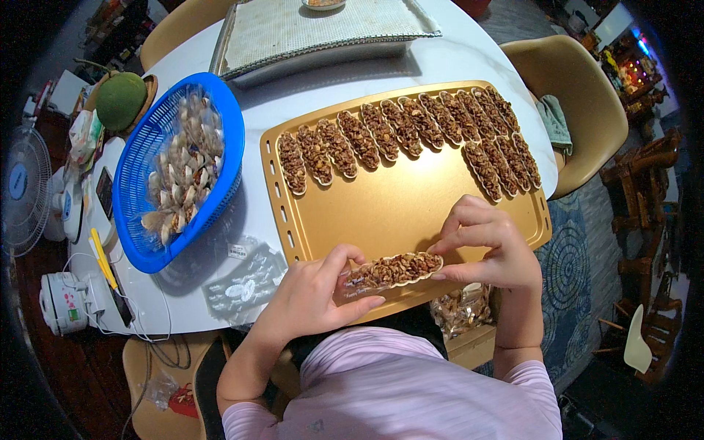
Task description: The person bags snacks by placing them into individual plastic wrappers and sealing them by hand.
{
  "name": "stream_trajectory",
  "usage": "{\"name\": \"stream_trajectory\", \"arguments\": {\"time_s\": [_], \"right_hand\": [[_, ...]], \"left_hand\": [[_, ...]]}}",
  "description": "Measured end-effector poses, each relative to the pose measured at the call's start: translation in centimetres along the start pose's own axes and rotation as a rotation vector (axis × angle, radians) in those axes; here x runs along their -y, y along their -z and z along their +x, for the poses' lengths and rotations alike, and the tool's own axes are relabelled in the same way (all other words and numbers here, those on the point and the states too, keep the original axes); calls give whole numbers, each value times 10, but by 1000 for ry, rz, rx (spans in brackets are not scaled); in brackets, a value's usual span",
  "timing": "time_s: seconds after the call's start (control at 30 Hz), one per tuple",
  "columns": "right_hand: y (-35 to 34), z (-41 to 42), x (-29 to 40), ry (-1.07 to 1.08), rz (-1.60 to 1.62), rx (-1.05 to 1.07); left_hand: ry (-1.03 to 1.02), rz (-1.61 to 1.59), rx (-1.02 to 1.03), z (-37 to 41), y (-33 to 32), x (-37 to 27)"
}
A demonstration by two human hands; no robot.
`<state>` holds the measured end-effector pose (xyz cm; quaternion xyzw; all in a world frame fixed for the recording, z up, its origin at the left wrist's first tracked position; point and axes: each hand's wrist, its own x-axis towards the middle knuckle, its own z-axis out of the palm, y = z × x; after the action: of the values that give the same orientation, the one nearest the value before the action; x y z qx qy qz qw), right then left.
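Over the near edge of a gold baking tray (374,214), my left hand (316,294) holds a clear printed plastic sleeve (355,286). A long nut-and-seed bar in a pale scalloped shell (410,268) lies partly inside it. The fingers and thumb of my right hand (487,247) grip the bar's right end. More such bars (357,137) lie side by side across the tray's far part, with a shorter second row at the right. Flat clear printed sleeves (242,291) lie on the white table left of the tray.
A blue plastic basket (236,132) of wrapped bars stands at the left. Behind the tray is a mesh-covered rack (324,33). A yellow-handled tool (103,258), cables and a green fruit (118,102) are farther left. Chairs (583,99) flank the round table.
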<state>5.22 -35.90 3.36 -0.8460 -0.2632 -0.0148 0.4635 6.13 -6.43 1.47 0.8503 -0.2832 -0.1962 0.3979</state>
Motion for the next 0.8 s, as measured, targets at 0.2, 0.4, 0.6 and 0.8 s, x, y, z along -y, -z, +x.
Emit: {"name": "stream_trajectory", "arguments": {"time_s": [0.2,0.4,0.6,0.8], "right_hand": [[0,1,1,-22,9,29],[-2,5,1,-21,28,74],[-6,9,0,10,-3,116],[-6,16,4,19,1,152]], "left_hand": [[63,-6,70,2,3,-5],[-58,30,-9,1,-2,0],[-44,0,-8,4,-3,0],[-67,-90,-33,5,-6,3]]}}
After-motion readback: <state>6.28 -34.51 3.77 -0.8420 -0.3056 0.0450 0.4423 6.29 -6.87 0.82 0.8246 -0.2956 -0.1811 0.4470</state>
